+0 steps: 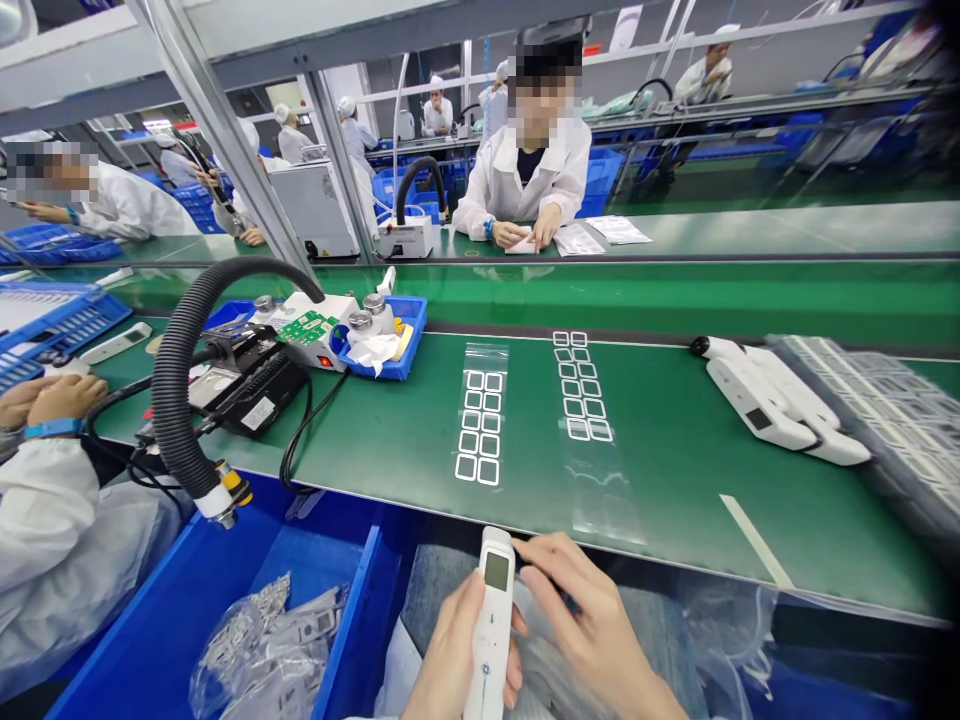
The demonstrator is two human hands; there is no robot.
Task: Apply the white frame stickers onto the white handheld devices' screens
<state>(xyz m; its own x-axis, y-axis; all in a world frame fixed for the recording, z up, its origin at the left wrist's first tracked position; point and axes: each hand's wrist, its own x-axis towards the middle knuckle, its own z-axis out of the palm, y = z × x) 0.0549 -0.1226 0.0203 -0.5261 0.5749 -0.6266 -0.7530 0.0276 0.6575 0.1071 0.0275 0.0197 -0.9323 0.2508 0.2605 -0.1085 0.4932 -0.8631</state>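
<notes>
Left hand (448, 645) wraps closed around one white handheld device (490, 630) at the frame's bottom centre; the right hand (592, 610), half open with bent fingers, meets its upper right edge. Beyond, mid-frame, two clear strips (480, 430) carry ten and twelve white square frames (578, 430), while two similar devices (750, 400) lie at right.

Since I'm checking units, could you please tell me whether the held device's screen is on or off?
Apparently off: the screen looks plain grey, with no digits visible.
</notes>
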